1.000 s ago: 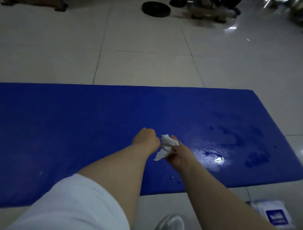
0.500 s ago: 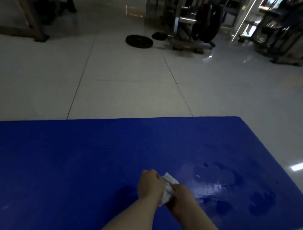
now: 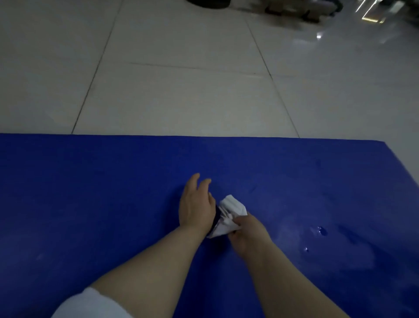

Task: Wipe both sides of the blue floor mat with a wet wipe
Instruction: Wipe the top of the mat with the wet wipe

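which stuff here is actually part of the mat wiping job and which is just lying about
Part of the job:
blue floor mat
wet wipe, gripped by the right hand
left hand, open beside the wipe

Lying about:
dark round object on the tiled floor, cut off by the top edge

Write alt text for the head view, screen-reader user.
A person's right hand grips a crumpled white wet wipe just over a flat blue foam floor mat, while the left hand hovers beside it with fingers extended. Wet patches glisten on the mat's right part; pale floor tiles lie beyond.
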